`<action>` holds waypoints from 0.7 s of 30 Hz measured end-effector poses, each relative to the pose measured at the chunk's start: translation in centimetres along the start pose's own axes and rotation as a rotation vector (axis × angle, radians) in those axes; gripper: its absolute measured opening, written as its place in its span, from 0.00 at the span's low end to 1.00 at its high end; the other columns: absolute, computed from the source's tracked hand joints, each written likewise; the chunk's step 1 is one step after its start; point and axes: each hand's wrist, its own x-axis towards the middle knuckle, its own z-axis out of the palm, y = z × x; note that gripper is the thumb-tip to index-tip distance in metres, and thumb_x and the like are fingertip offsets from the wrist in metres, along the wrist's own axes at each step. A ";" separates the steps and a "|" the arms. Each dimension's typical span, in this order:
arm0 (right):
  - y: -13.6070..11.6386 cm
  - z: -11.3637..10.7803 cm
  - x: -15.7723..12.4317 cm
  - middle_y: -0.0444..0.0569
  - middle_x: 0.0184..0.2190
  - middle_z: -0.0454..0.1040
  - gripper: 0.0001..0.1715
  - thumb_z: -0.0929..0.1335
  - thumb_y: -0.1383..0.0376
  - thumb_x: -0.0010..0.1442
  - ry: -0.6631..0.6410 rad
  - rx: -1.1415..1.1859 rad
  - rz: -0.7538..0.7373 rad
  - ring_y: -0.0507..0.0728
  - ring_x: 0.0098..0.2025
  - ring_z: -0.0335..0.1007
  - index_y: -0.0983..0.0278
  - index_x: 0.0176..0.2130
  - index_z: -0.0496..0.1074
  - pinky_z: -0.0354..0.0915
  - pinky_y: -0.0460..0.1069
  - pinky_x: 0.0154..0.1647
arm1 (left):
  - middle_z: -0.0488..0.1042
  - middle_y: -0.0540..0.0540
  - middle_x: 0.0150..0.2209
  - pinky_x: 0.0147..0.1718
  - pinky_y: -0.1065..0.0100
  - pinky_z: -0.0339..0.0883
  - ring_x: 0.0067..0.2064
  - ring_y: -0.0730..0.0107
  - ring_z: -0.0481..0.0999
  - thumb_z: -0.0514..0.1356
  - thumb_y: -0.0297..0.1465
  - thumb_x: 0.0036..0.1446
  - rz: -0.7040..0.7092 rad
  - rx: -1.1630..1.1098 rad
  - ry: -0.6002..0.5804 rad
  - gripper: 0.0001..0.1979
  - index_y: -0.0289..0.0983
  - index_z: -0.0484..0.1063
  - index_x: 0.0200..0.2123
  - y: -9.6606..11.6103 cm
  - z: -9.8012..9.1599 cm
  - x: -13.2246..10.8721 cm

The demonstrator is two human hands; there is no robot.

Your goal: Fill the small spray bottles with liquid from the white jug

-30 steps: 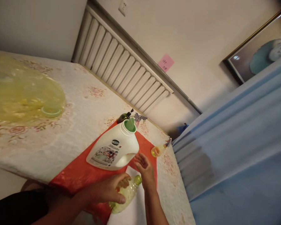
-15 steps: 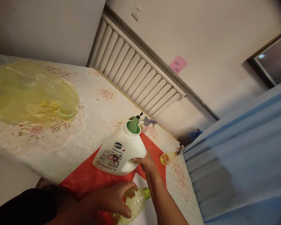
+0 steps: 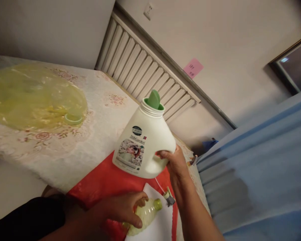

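My right hand [image 3: 175,164] is closed round the handle of a large white jug [image 3: 142,144] with a green spout and an open top, and holds it in the air above the red cloth [image 3: 100,182]. My left hand [image 3: 120,209] grips a small clear plastic bottle [image 3: 145,216] of pale yellow-green liquid, which stands uncapped on a white sheet [image 3: 158,227] near the table's front edge. A small spray head with a thin tube [image 3: 168,197] lies on the white sheet just right of the bottle.
A yellow translucent plastic bag [image 3: 35,98] with a pale green cap [image 3: 73,117] lies at the left on the flowered tablecloth. A white radiator [image 3: 145,70] runs along the wall behind. Blue fabric [image 3: 261,160] fills the right side. A pink note [image 3: 193,68] sticks to the wall.
My right hand reached the white jug's handle, closed on it and lifted the jug off the red cloth. My left hand has kept its hold on the small bottle.
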 end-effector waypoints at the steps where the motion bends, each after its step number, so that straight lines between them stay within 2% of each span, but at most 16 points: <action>1: -0.9 -0.6 -0.2 0.40 0.16 0.72 0.13 0.76 0.67 0.34 0.023 -0.021 -0.021 0.48 0.18 0.61 0.65 0.24 0.73 0.56 0.42 0.18 | 0.73 0.45 0.50 0.44 0.55 0.67 0.51 0.45 0.72 0.72 0.35 0.37 -0.021 0.030 0.013 0.35 0.46 0.69 0.52 0.2 -0.1 0.0; 7: -5.5 -5.1 -2.5 0.42 0.16 0.71 0.09 0.74 0.68 0.36 0.165 -0.192 -0.077 0.49 0.18 0.62 0.66 0.23 0.73 0.56 0.43 0.19 | 0.72 0.42 0.55 0.49 0.55 0.65 0.56 0.41 0.68 0.70 0.32 0.37 -0.030 0.054 0.131 0.36 0.44 0.67 0.54 2.6 -0.4 -0.6; 11: -7.5 -8.5 -4.9 0.41 0.15 0.70 0.14 0.76 0.65 0.36 0.246 -0.316 -0.027 0.49 0.18 0.62 0.66 0.25 0.71 0.57 0.43 0.19 | 0.73 0.43 0.54 0.49 0.59 0.66 0.56 0.47 0.70 0.66 0.30 0.39 -0.038 0.083 0.156 0.36 0.41 0.64 0.55 4.8 -0.7 -1.0; 17: -7.5 -13.1 -9.4 0.41 0.14 0.68 0.20 0.76 0.56 0.40 0.213 -0.610 0.086 0.49 0.16 0.59 0.66 0.26 0.70 0.55 0.43 0.18 | 0.72 0.44 0.55 0.46 0.62 0.69 0.52 0.53 0.73 0.61 0.32 0.45 -0.015 0.098 0.269 0.32 0.42 0.60 0.56 5.8 -1.0 -0.8; 21: -6.7 -13.9 -12.3 0.39 0.13 0.65 0.20 0.75 0.54 0.43 0.156 -0.767 0.184 0.48 0.16 0.56 0.66 0.29 0.71 0.53 0.44 0.18 | 0.73 0.43 0.54 0.51 0.61 0.66 0.56 0.54 0.71 0.64 0.34 0.45 0.048 0.155 0.353 0.30 0.41 0.62 0.53 6.1 -1.0 -0.6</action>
